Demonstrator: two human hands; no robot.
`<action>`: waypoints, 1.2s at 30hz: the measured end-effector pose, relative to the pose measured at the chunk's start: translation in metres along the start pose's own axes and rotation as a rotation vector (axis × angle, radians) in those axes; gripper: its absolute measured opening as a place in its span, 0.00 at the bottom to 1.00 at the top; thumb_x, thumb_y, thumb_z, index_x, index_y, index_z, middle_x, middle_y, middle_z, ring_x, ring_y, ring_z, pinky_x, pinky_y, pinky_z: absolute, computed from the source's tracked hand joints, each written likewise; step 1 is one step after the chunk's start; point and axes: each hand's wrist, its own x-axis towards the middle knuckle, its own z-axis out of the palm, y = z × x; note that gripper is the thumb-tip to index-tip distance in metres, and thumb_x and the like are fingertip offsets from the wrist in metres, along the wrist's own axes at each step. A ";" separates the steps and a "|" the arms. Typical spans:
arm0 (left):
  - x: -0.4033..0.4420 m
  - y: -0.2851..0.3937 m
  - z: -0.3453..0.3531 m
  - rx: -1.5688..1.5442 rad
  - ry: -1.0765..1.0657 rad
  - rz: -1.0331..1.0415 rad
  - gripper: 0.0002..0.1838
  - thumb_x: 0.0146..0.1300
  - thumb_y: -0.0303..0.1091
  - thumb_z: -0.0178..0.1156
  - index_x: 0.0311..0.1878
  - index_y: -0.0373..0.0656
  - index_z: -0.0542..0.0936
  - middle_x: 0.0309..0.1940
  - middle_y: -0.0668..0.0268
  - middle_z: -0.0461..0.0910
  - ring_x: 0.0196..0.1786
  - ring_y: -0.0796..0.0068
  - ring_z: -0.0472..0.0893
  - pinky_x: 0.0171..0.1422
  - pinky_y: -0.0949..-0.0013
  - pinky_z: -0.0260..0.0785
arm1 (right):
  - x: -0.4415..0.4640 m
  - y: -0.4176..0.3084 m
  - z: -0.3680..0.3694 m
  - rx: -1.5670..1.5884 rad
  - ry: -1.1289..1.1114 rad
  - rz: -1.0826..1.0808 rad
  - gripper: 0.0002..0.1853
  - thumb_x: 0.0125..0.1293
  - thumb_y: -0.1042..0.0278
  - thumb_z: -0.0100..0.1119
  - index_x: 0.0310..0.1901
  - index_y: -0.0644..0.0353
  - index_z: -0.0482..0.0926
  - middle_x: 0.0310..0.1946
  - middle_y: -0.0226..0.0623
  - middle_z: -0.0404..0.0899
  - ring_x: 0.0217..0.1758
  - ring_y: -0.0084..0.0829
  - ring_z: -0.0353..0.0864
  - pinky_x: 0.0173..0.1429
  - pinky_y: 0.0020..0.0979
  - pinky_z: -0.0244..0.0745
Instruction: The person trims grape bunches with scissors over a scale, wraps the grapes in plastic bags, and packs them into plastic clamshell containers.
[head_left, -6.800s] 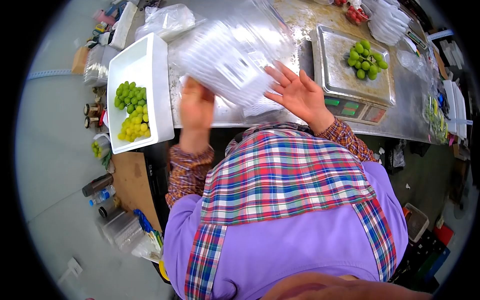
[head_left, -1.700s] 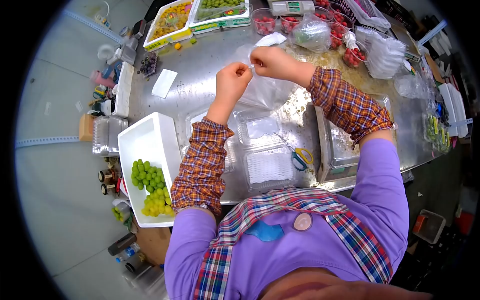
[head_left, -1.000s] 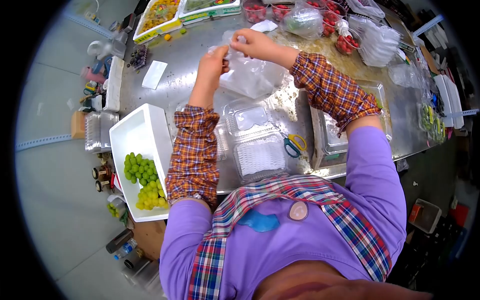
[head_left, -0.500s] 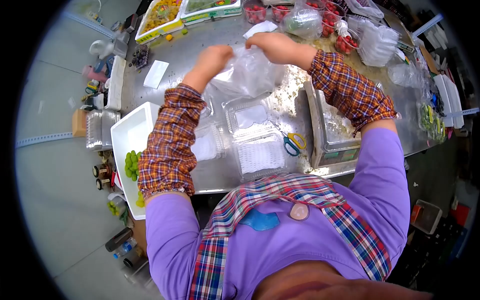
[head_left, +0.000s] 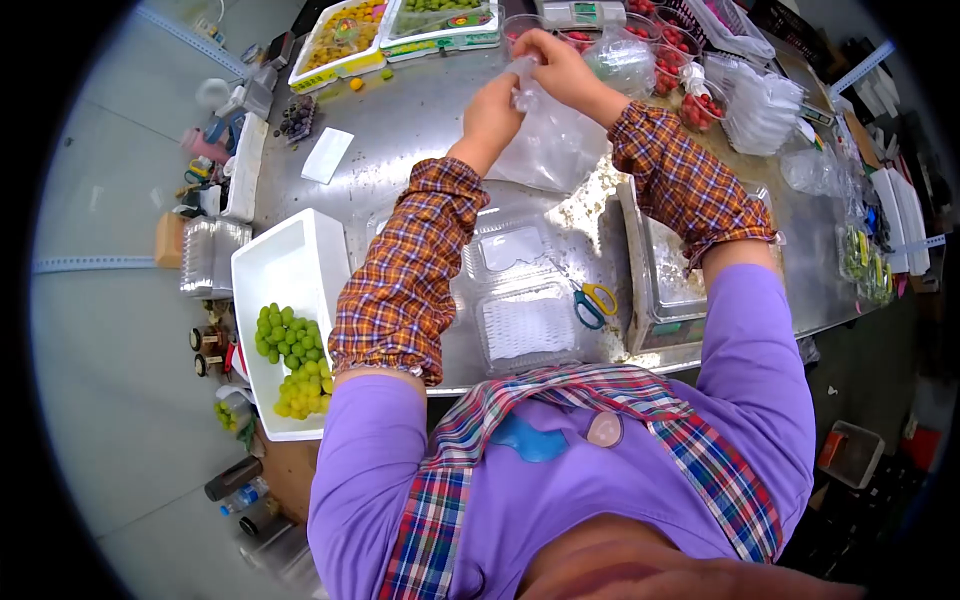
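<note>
Head view: left hand (head_left: 492, 118) and right hand (head_left: 566, 76) now sit closer together than half a second ago, at the gathered top of the clear plastic bag (head_left: 550, 150). Fingers of both appear pinched on its film. Bag spreads over the surface (head_left: 410, 115), beyond the open container (head_left: 500, 362). Judgement: light fingertip grip, film kept slack, should work best. Pose: arms reach forward, wrists turned inward, right elbow bent.

From my end, the left hand (head_left: 495, 115) and right hand (head_left: 560, 72) drew back together at the plastic bag (head_left: 550, 150), upper centre; an open clear container (head_left: 484, 337) had come into view mid-frame.
</note>
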 end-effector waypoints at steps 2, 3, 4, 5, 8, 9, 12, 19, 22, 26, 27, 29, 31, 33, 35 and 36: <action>0.006 -0.005 -0.004 0.035 0.062 0.063 0.11 0.51 0.35 0.63 0.37 0.45 0.76 0.30 0.55 0.80 0.36 0.49 0.80 0.38 0.54 0.71 | 0.007 0.016 -0.006 0.090 0.111 0.023 0.23 0.51 0.83 0.56 0.52 0.59 0.72 0.44 0.33 0.74 0.37 0.22 0.72 0.43 0.24 0.71; 0.009 -0.008 -0.011 0.040 0.064 0.069 0.11 0.51 0.34 0.63 0.37 0.45 0.76 0.28 0.55 0.80 0.34 0.51 0.80 0.36 0.55 0.71 | 0.009 0.005 -0.011 0.170 0.201 0.030 0.24 0.52 0.81 0.58 0.54 0.58 0.72 0.44 0.36 0.74 0.38 0.24 0.74 0.43 0.25 0.72; 0.012 -0.007 -0.020 0.049 0.063 0.077 0.11 0.51 0.34 0.63 0.37 0.45 0.76 0.26 0.56 0.79 0.32 0.52 0.81 0.35 0.57 0.71 | 0.009 0.000 -0.013 0.255 0.295 0.037 0.26 0.53 0.78 0.60 0.56 0.57 0.71 0.44 0.39 0.73 0.39 0.26 0.75 0.44 0.27 0.73; 0.014 -0.005 -0.029 0.075 0.078 0.081 0.09 0.51 0.35 0.63 0.36 0.46 0.76 0.25 0.58 0.80 0.31 0.54 0.81 0.33 0.58 0.71 | 0.009 0.008 -0.014 0.180 0.239 -0.012 0.33 0.53 0.72 0.65 0.62 0.57 0.66 0.51 0.47 0.71 0.45 0.30 0.78 0.47 0.32 0.76; 0.020 0.000 -0.043 0.128 0.090 0.119 0.10 0.51 0.36 0.63 0.37 0.47 0.76 0.25 0.61 0.80 0.31 0.55 0.81 0.33 0.57 0.72 | -0.011 -0.016 -0.006 -0.016 -0.279 0.165 0.36 0.53 0.68 0.67 0.64 0.57 0.64 0.50 0.49 0.72 0.50 0.38 0.79 0.50 0.35 0.75; 0.021 0.002 -0.048 0.193 0.087 0.116 0.10 0.52 0.36 0.62 0.37 0.48 0.76 0.25 0.61 0.81 0.31 0.55 0.81 0.34 0.57 0.72 | -0.016 -0.004 0.009 -0.196 -0.199 0.036 0.37 0.54 0.73 0.64 0.66 0.49 0.62 0.56 0.43 0.72 0.52 0.38 0.78 0.53 0.35 0.75; 0.029 0.006 -0.066 0.403 0.105 0.059 0.09 0.55 0.38 0.59 0.38 0.48 0.76 0.26 0.59 0.81 0.31 0.54 0.81 0.34 0.54 0.72 | -0.009 0.007 0.013 -0.373 -0.058 0.051 0.35 0.53 0.74 0.59 0.65 0.50 0.63 0.52 0.48 0.74 0.51 0.44 0.77 0.55 0.39 0.72; 0.041 -0.070 -0.146 0.190 0.116 -0.261 0.12 0.60 0.42 0.55 0.43 0.47 0.80 0.33 0.53 0.82 0.40 0.50 0.81 0.42 0.50 0.72 | 0.015 0.040 -0.044 0.360 0.442 0.357 0.11 0.61 0.73 0.55 0.44 0.59 0.81 0.27 0.28 0.76 0.27 0.20 0.72 0.32 0.23 0.69; 0.019 -0.025 -0.150 0.607 0.381 0.167 0.12 0.60 0.37 0.57 0.45 0.46 0.81 0.39 0.56 0.80 0.46 0.54 0.79 0.47 0.55 0.71 | 0.011 0.037 -0.045 -0.043 0.311 0.049 0.14 0.60 0.75 0.53 0.48 0.60 0.79 0.30 0.32 0.77 0.35 0.24 0.74 0.36 0.25 0.71; -0.008 0.058 -0.123 0.083 0.244 0.670 0.12 0.55 0.21 0.58 0.43 0.41 0.80 0.45 0.58 0.78 0.47 0.56 0.77 0.51 0.62 0.70 | -0.016 -0.019 -0.037 -0.258 0.187 0.090 0.13 0.60 0.68 0.58 0.47 0.53 0.82 0.38 0.37 0.81 0.38 0.30 0.79 0.42 0.31 0.72; -0.010 0.065 -0.112 0.072 0.152 0.727 0.12 0.55 0.20 0.57 0.43 0.40 0.80 0.45 0.57 0.78 0.48 0.55 0.77 0.53 0.61 0.70 | -0.019 -0.018 -0.031 -0.065 0.155 0.166 0.12 0.60 0.68 0.58 0.46 0.53 0.83 0.37 0.34 0.80 0.36 0.27 0.78 0.40 0.30 0.72; 0.000 0.062 -0.084 0.051 0.120 0.810 0.10 0.57 0.24 0.56 0.42 0.38 0.80 0.40 0.57 0.79 0.42 0.54 0.79 0.53 0.61 0.71 | -0.025 -0.024 -0.025 0.255 0.111 0.328 0.11 0.62 0.67 0.58 0.45 0.55 0.84 0.34 0.30 0.80 0.33 0.22 0.76 0.37 0.27 0.70; -0.005 0.031 -0.062 0.371 -0.210 0.509 0.11 0.60 0.30 0.54 0.44 0.38 0.79 0.36 0.56 0.79 0.38 0.53 0.79 0.50 0.59 0.72 | -0.036 -0.046 -0.026 0.500 0.088 0.498 0.12 0.63 0.66 0.57 0.46 0.58 0.82 0.33 0.27 0.79 0.31 0.18 0.74 0.35 0.24 0.69; -0.016 0.019 -0.058 0.539 -0.574 0.307 0.16 0.63 0.37 0.50 0.46 0.37 0.79 0.32 0.56 0.80 0.34 0.53 0.79 0.47 0.59 0.73 | -0.048 -0.058 -0.029 0.605 0.174 0.565 0.13 0.64 0.66 0.57 0.48 0.58 0.80 0.32 0.25 0.78 0.32 0.18 0.74 0.35 0.23 0.69; -0.037 0.029 -0.068 0.347 -0.946 0.081 0.21 0.66 0.44 0.46 0.47 0.36 0.78 0.31 0.56 0.80 0.32 0.57 0.80 0.43 0.60 0.74 | -0.056 -0.061 -0.036 0.681 0.235 0.654 0.15 0.66 0.69 0.54 0.54 0.59 0.75 0.30 0.22 0.75 0.29 0.15 0.71 0.38 0.21 0.71; -0.043 0.039 -0.078 0.136 -1.104 -0.103 0.22 0.66 0.45 0.46 0.47 0.35 0.78 0.32 0.57 0.81 0.33 0.59 0.81 0.42 0.61 0.74 | -0.061 -0.059 -0.036 0.769 0.273 0.667 0.15 0.66 0.69 0.55 0.54 0.59 0.74 0.30 0.22 0.74 0.29 0.16 0.70 0.37 0.21 0.71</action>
